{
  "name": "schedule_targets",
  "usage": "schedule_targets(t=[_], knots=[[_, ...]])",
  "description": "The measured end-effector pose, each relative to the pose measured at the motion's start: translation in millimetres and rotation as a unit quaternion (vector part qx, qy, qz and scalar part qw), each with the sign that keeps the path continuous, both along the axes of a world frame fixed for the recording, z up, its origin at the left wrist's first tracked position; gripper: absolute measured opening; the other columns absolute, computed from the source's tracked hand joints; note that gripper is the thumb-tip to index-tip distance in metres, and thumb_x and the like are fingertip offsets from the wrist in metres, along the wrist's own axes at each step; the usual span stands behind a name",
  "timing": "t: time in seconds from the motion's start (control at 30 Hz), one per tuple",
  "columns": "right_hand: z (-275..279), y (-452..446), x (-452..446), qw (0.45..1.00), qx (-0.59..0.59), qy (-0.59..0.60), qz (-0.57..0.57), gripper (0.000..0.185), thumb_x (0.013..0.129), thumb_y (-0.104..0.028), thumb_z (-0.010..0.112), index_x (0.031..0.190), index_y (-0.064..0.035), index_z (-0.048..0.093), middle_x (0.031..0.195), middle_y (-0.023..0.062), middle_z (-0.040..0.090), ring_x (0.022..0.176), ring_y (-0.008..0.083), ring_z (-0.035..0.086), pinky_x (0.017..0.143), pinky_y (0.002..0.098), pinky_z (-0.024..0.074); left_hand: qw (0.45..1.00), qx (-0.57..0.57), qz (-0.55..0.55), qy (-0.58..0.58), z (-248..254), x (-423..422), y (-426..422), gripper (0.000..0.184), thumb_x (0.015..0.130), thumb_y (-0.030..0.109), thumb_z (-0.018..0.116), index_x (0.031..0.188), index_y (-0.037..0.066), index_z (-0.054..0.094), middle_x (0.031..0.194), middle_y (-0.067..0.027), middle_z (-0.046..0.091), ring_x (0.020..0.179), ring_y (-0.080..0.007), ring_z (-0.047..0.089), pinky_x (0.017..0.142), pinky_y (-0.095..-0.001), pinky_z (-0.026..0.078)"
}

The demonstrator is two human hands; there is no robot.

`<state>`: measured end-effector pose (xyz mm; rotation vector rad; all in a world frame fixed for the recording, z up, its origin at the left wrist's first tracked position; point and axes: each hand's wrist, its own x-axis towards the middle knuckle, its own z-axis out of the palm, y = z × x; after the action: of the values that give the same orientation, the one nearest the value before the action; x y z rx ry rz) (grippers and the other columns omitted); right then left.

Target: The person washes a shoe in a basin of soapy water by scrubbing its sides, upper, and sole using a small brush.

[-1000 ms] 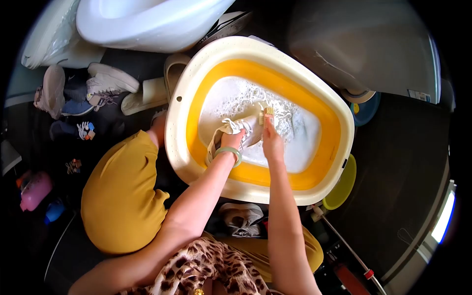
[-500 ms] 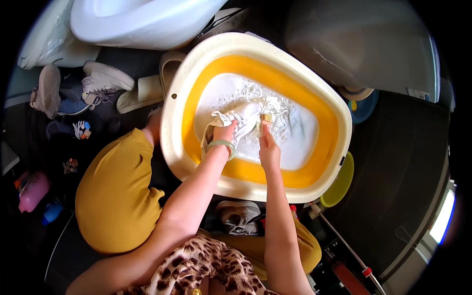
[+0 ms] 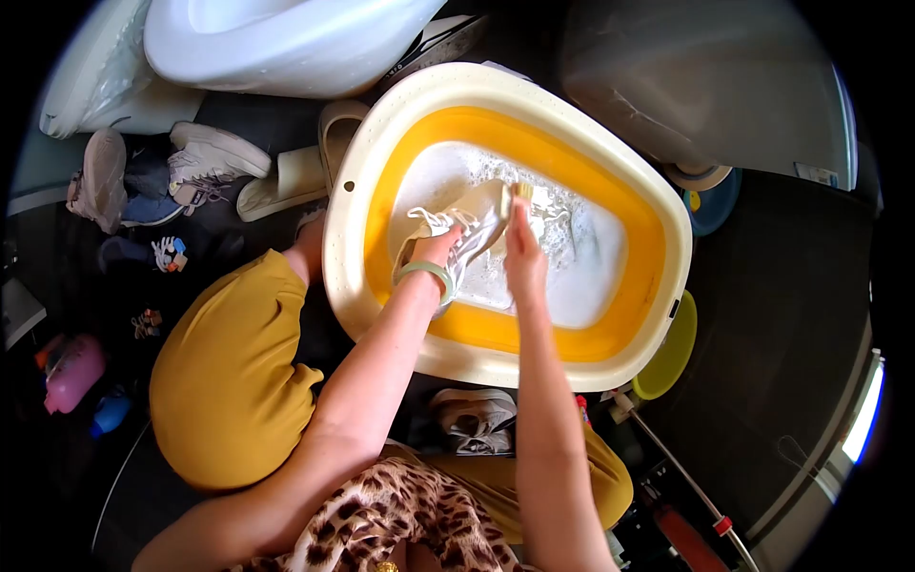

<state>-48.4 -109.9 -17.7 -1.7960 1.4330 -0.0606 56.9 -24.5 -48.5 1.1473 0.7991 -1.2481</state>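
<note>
A cream and yellow basin (image 3: 344, 238) holds soapy water (image 3: 596, 250) with foam on it. Inside it, my left hand (image 3: 437, 250), with a pale green bangle at the wrist, grips a whitish laced shoe (image 3: 481, 217) whose toe points up and to the right. My right hand (image 3: 524, 255) is closed round a small brush (image 3: 522, 192), its head at the toe end of the shoe. White laces float in the suds just right of the brush.
Several shoes (image 3: 212, 157) lie left of the basin, and another pair (image 3: 474, 418) sits below it. A white toilet (image 3: 286, 48) stands at upper left. At right are a green bowl (image 3: 669, 353), a blue basin (image 3: 717, 205) and a pole (image 3: 677, 467).
The shoe's toe has come up higher out of the suds. My right hand and the brush have moved up to the toe.
</note>
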Motion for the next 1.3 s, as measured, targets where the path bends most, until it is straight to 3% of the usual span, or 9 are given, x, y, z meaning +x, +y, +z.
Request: schedule_targets(t=[0.17, 0.3, 0.47, 0.67, 0.77, 0.83, 0.97, 1.13, 1.3], knots=[[-47.9, -39.3, -8.6, 0.999, -0.009, -0.022, 0.026, 0.037, 0.093, -0.021, 0.051, 0.129, -0.013, 0.05, 0.084, 0.0201, 0.066, 0.062, 0.0201, 0.06, 0.057, 0.032, 0.0462, 0.999, -0.026, -0.038, -0.011, -8.8, -5.9, -2.8, 0.023, 0.083, 0.012, 0.064, 0.104, 0.005, 0.058, 0.091, -0.0036, 0.061, 0.084, -0.0149, 0.057, 0.075, -0.029, 0.046], [-26.2, 48.8, -40.2, 0.997, -0.019, -0.069, 0.034, 0.041, 0.092, -0.008, 0.05, 0.132, -0.0169, 0.048, 0.117, 0.016, 0.06, 0.066, 0.0155, 0.057, 0.058, 0.0279, 0.0463, 1.0, 0.007, -0.004, 0.027, -11.5, -14.3, -5.4, 0.02, 0.084, 0.015, 0.064, 0.102, 0.005, 0.062, 0.093, -0.0057, 0.066, 0.076, -0.0168, 0.062, 0.064, -0.0302, 0.05], [-18.1, 2.8, -12.7, 0.999, -0.021, 0.024, -0.009, 0.036, 0.093, -0.021, 0.05, 0.128, -0.0122, 0.051, 0.078, 0.0245, 0.06, 0.071, 0.0254, 0.064, 0.06, 0.0374, 0.0461, 0.998, -0.027, 0.0, 0.05, 7.7, -15.0, -5.6, 0.018, 0.085, 0.016, 0.063, 0.1, 0.006, 0.061, 0.088, -0.0041, 0.064, 0.074, -0.0166, 0.062, 0.063, -0.0291, 0.05], [-14.5, 21.6, -10.8, 0.999, -0.007, 0.029, 0.03, 0.037, 0.091, -0.017, 0.052, 0.128, -0.019, 0.052, 0.085, 0.0243, 0.064, 0.072, 0.0297, 0.065, 0.065, 0.0377, 0.0486, 1.0, -0.013, -0.013, -0.014, -5.2, -20.3, -3.1, 0.018, 0.085, 0.012, 0.062, 0.101, 0.006, 0.06, 0.09, -0.0047, 0.063, 0.078, -0.0174, 0.061, 0.067, -0.0297, 0.05], [-24.3, 49.7, -42.1, 0.98, -0.175, -0.061, 0.078, 0.037, 0.091, -0.019, 0.053, 0.128, -0.0209, 0.052, 0.077, 0.024, 0.062, 0.069, 0.0375, 0.063, 0.059, 0.0417, 0.0469, 0.999, -0.037, 0.025, 0.022, -10.1, -33.5, -3.4, 0.021, 0.084, 0.008, 0.061, 0.105, 0.003, 0.058, 0.093, -0.006, 0.062, 0.082, -0.0178, 0.06, 0.07, -0.0294, 0.05], [-0.5, 20.9, -34.0, 0.996, -0.052, 0.055, 0.04, 0.036, 0.092, -0.023, 0.05, 0.128, -0.0214, 0.052, 0.08, 0.0249, 0.061, 0.072, 0.0377, 0.063, 0.059, 0.0435, 0.047, 0.992, -0.067, -0.052, -0.096, -35.9, -49.7, -2.6, 0.025, 0.085, 0.008, 0.061, 0.108, 0.002, 0.057, 0.098, -0.0069, 0.062, 0.084, -0.0173, 0.06, 0.071, -0.0292, 0.05], [-22.7, -30.4, -18.9, 0.989, -0.063, 0.126, 0.04, 0.035, 0.092, -0.027, 0.049, 0.126, -0.0205, 0.053, 0.093, 0.0232, 0.063, 0.086, 0.0383, 0.062, 0.071, 0.0382, 0.0481, 0.96, -0.007, -0.187, -0.209, -8.8, -42.1, -5.0, 0.027, 0.084, 0.006, 0.061, 0.111, 0.002, 0.055, 0.106, -0.0063, 0.059, 0.093, -0.0152, 0.058, 0.078, -0.0281, 0.048], [-12.4, 30.4, -32.2, 0.991, -0.07, 0.025, 0.108, 0.036, 0.091, -0.024, 0.052, 0.126, -0.0236, 0.053, 0.09, 0.0246, 0.062, 0.083, 0.037, 0.063, 0.071, 0.0403, 0.0482, 0.994, -0.058, -0.031, -0.083, -23.0, -48.2, -6.4, 0.029, 0.084, 0.005, 0.06, 0.112, 0.001, 0.055, 0.106, -0.0066, 0.059, 0.093, -0.0154, 0.057, 0.078, -0.0279, 0.046], [-17.2, -19.3, -41.9, 0.982, -0.097, 0.127, 0.099, 0.036, 0.092, -0.026, 0.045, 0.127, -0.0219, 0.051, 0.084, 0.0227, 0.063, 0.077, 0.0389, 0.062, 0.066, 0.0445, 0.0482, 0.939, -0.052, -0.221, -0.258, -28.9, -57.0, -4.3, 0.031, 0.084, 0.005, 0.059, 0.114, 0.0, 0.053, 0.105, -0.0069, 0.06, 0.092, -0.0163, 0.057, 0.079, -0.0289, 0.047]])
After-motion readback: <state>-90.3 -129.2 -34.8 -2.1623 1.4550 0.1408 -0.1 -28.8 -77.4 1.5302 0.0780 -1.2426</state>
